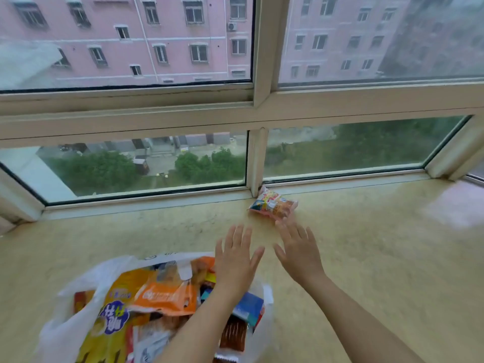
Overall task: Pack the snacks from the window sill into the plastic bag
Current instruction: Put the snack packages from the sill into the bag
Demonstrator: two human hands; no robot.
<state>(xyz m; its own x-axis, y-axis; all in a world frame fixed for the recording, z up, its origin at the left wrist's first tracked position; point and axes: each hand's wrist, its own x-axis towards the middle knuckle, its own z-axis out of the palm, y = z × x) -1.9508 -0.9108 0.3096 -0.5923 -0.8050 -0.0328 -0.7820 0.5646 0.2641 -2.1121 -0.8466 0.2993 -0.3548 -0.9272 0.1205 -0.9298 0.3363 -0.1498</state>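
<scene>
Nearest, at the lower left, the plastic bag (pixel 65 326) lies slumped and open on the window sill (pixel 366 258), already stuffed with packets: a yellow one (pixel 112 318), an orange one (pixel 167 294) and a blue one (pixel 248 305) among others too jumbled to tell apart. The film is thin and floppy, so its mouth will likely sag unless a rim is held up.

Just beyond the bag, both hands reach forward side by side with a narrow gap between them. The left hand (pixel 235 255) has its fingers straight and spread above the bag's far edge, holding nothing. The right hand (pixel 298 247) is likewise flat and empty, its fingertips (pixel 284 222) at or just short of the near corner of the last loose snack; whether they touch it cannot be told.

That snack packet (pixel 272 204) lies on the sill at the far side, tucked against the foot of the window frame (pixel 255 163), well apart from the bag. It looks small, light and puffed with air, its wrapper glossy and probably slippery, the contents perhaps crushable. A gentle pinch across the middle, or on the crimped end seam, should lift it without squashing. Pressing flat fingers on it would more likely slide it against the frame.
</scene>
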